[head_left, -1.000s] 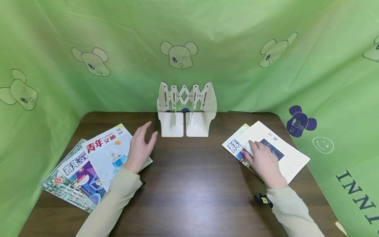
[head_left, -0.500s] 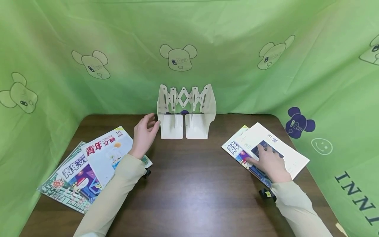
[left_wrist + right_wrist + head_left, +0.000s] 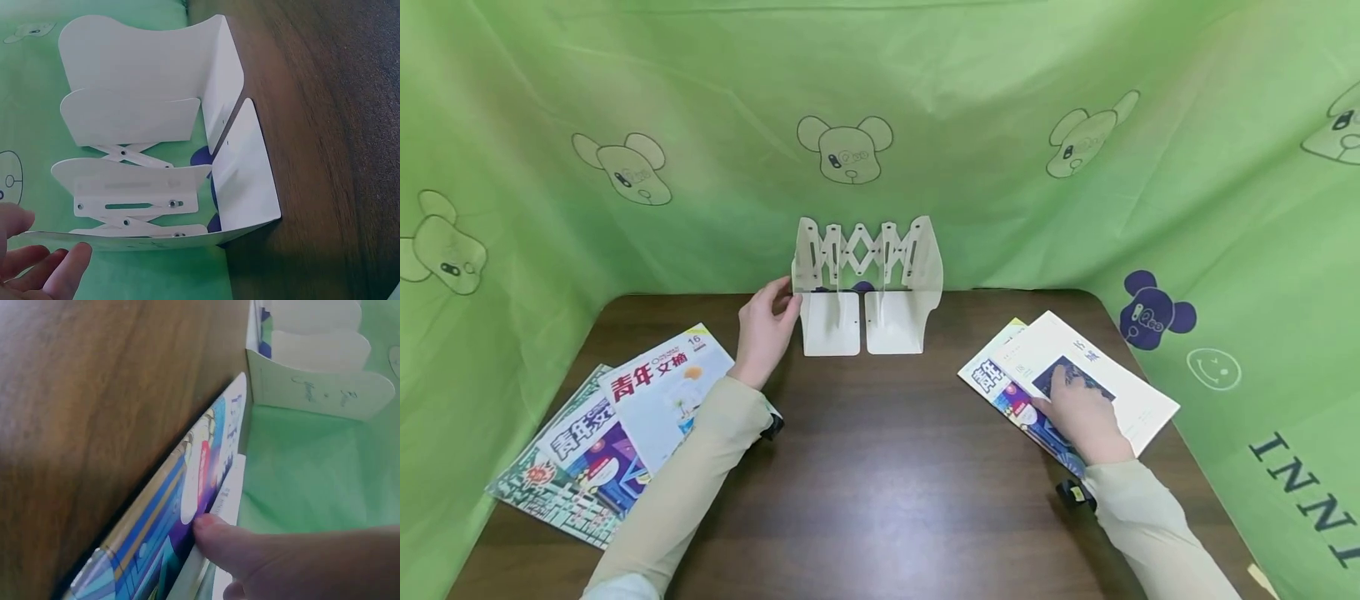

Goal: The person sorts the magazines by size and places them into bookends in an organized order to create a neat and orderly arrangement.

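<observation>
Two pale sleeves [image 3: 673,492] stretch over a dark wooden bench [image 3: 865,508], a fan of magazines [image 3: 658,408] beneath the left forearm. The right hand [image 3: 1086,421] rests loosely open on a cream book [image 3: 1138,417], gripping nothing, thumb against the purple magazine [image 3: 1021,403] beneath. Farther back, the left hand [image 3: 763,329], half closed, pinches the left end plate [image 3: 807,265] of a white bookend [image 3: 897,323], which stands upright near the far edge, before a green curtain [image 3: 962,125].

The left sleeve could brush the fanned magazines askew. A push from the right hand could slide the cream book off the magazine below, smooth cover on smooth cover. A tug on the end plate, with nothing bracing the other end, might twist or drag the whole bookend.

The top magazine at left reads 青年文摘 in red, with a corner "16"; 青年 also shows on the purple magazine at right. Script on the bookend's right side, seen from the right wrist, may be a slogan but is too blurred to read. The curtain carries "INNI".
</observation>
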Available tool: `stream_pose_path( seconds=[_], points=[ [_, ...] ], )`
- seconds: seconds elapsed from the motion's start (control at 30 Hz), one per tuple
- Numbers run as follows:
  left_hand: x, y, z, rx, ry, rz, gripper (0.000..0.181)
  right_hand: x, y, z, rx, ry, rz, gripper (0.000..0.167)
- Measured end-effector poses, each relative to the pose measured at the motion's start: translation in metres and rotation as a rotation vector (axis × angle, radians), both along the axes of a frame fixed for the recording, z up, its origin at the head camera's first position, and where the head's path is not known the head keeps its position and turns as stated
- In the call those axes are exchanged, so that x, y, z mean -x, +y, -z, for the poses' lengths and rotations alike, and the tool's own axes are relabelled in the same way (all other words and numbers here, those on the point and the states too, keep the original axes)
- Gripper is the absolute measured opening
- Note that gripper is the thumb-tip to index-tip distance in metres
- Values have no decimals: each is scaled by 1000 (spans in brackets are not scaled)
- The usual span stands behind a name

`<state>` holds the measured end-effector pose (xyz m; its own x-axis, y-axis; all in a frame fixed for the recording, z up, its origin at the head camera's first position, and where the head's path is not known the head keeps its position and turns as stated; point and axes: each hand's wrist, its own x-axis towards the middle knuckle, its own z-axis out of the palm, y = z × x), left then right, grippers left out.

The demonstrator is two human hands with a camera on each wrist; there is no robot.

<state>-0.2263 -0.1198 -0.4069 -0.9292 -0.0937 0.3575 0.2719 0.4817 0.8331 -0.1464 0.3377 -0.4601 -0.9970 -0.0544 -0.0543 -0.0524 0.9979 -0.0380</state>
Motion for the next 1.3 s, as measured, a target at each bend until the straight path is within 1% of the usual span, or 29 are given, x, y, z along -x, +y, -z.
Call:
stream_pose_path(
  seconds=[0.13, 0.23, 0.3, 0.4, 0.47, 0.53, 0.63, 0.7, 0.77, 0.93, 1.03, 1.1, 1.2, 1.3],
  points=[
    [1, 0, 0, 2, -1, -4, 38, 2, -5, 4, -52, 41, -73, 69],
    [2, 2, 0, -3, -9, 13, 37, 3, -7, 7, -43, 37, -67, 68],
    [2, 3, 1, 0, -12, 19, 36, 4, -8, 8, -34, 23, -36, 72],
    [2, 4, 1, 11, -11, 21, 35, 5, -10, 10, -24, -6, 38, 77],
    [1, 4, 1, 18, -6, 17, 34, 5, -12, 11, -25, -14, 77, 75],
    [1, 4, 0, 23, -3, 18, 33, 5, -14, 12, -31, -11, 97, 70],
    [2, 3, 0, 28, 3, 14, 33, 4, -15, 12, -44, 17, 96, 59],
    [3, 3, 0, 34, 8, 9, 33, 3, -15, 10, -48, 44, 85, 55],
    [3, 2, -1, 36, 14, 4, 33, 4, -13, 10, -38, 65, 75, 56],
    [4, 1, -2, 24, 22, 0, 32, 3, -9, 7, 27, 120, 63, 53],
    [3, 1, -2, 13, 22, 0, 32, -1, -9, 1, 76, 151, 72, 49],
    [3, 2, -2, 10, 20, -1, 33, -4, -8, -3, 106, 162, 84, 52],
    [3, 2, -1, 15, 11, -8, 33, -11, -8, -8, 150, 218, 88, 52],
    [3, 2, -1, 24, 2, -17, 34, -19, -9, -12, 195, 309, 88, 52]
  ],
)
